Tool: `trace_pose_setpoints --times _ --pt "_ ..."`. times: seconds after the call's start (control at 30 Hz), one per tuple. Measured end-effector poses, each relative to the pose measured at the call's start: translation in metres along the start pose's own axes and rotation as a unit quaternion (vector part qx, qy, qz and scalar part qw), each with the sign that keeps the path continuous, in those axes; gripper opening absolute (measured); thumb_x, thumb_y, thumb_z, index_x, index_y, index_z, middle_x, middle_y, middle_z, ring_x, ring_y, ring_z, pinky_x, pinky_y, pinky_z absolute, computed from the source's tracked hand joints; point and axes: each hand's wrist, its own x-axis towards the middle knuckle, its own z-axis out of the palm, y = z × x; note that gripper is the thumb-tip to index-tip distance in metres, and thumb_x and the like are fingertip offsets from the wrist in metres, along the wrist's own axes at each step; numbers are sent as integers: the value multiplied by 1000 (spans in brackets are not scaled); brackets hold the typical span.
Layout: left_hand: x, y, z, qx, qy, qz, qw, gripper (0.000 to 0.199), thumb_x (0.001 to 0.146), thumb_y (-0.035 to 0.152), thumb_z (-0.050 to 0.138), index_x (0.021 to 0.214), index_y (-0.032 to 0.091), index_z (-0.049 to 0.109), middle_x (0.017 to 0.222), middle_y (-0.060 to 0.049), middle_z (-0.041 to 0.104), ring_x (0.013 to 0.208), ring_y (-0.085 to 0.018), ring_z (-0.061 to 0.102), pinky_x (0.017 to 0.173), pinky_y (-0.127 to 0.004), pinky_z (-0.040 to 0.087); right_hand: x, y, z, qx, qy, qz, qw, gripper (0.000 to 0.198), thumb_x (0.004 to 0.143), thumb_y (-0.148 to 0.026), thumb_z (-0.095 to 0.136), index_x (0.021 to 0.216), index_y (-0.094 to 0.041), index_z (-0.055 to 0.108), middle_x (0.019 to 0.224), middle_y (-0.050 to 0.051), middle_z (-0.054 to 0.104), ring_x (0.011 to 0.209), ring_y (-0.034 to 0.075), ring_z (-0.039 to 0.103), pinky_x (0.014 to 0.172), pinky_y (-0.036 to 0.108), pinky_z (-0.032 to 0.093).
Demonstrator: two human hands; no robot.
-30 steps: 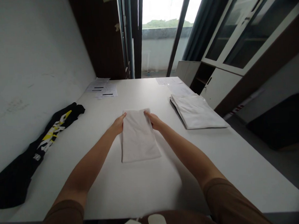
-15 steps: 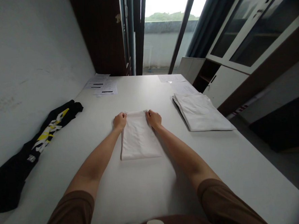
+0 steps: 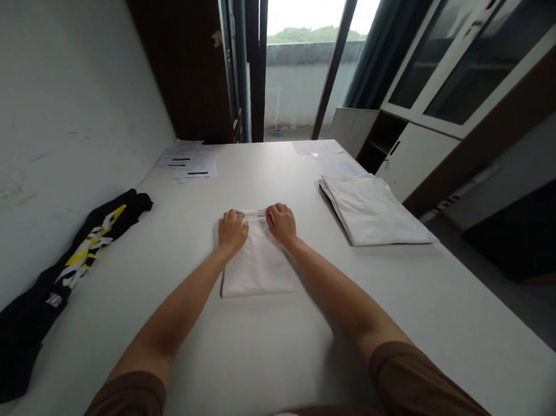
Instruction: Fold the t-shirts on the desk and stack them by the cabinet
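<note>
A pale, off-white folded cloth (image 3: 258, 269) lies flat on the white table in front of me, its lower edge straight. My left hand (image 3: 233, 230) rests on the far left corner of the cloth, palm down, fingers laid over it and thumb apart. On the far right corner sits my right hand (image 3: 281, 223), also palm down, with its fingers lying loosely bent on the fabric. Between the two hands the far edge of the cloth shows slight creases. Its exact kind cannot be made out.
To the right lies a larger folded white cloth (image 3: 375, 211) with a dark underside. A black garment with yellow and white print (image 3: 85, 254) stretches along the wall at left. Paper sheets (image 3: 190, 163) lie at the table's far left, more sheets (image 3: 319, 147) at far right.
Both hands have loosened their pinch on the far corners and now lie on top of the cloth. The left hand has shifted inward to the right.
</note>
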Motion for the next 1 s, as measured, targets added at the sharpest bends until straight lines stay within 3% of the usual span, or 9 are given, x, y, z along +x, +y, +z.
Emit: trace_pose_setpoints --times 0.1,0.27,0.5,0.7,0.8,1.0 --pt "-7 5 12 -5 -63 63 996 43 99 32 49 141 21 54 154 -13 46 143 -30 37 120 -49 25 -5 -6 10 12 -64 -61 996 38 106 -31 37 135 -21 60 144 11 54 135 24 42 113 35 28" --pt "-1 -8 26 8 -121 66 990 58 101 45 43 156 27 39 166 -9 30 153 -32 23 123 -56 15 -7 -1 26 -20 -160 -23 987 55 107 -44 35 159 -26 36 166 8 28 154 26 19 123 45 16" --pt "25 -26 30 30 -139 3 990 68 101 60 36 159 25 35 168 -12 25 155 -35 16 122 -57 12 -9 3 29 -25 -157 -2 987 62 107 -54 30 161 -24 30 169 12 19 156 29 11 123 51 11" --pt "31 -26 16 34 -127 -16 991 62 103 53 35 156 21 41 166 -13 28 155 -32 20 123 -56 15 -11 5 24 -32 -152 21 988 66 105 -57 32 161 -21 31 169 13 19 155 30 13 123 51 11" --pt "10 -13 7 34 -107 17 994 58 103 47 38 154 19 44 166 -13 29 155 -30 19 125 -52 11 -11 6 24 -29 -139 19 990 65 105 -54 33 160 -20 32 168 13 22 155 30 16 123 51 13" --pt "-73 22 -6 2 -135 199 971 63 100 48 47 157 20 38 167 -13 26 155 -31 19 125 -52 12 -10 8 27 -31 -109 30 993 54 107 -43 30 156 -22 40 166 12 29 153 28 21 122 50 17"
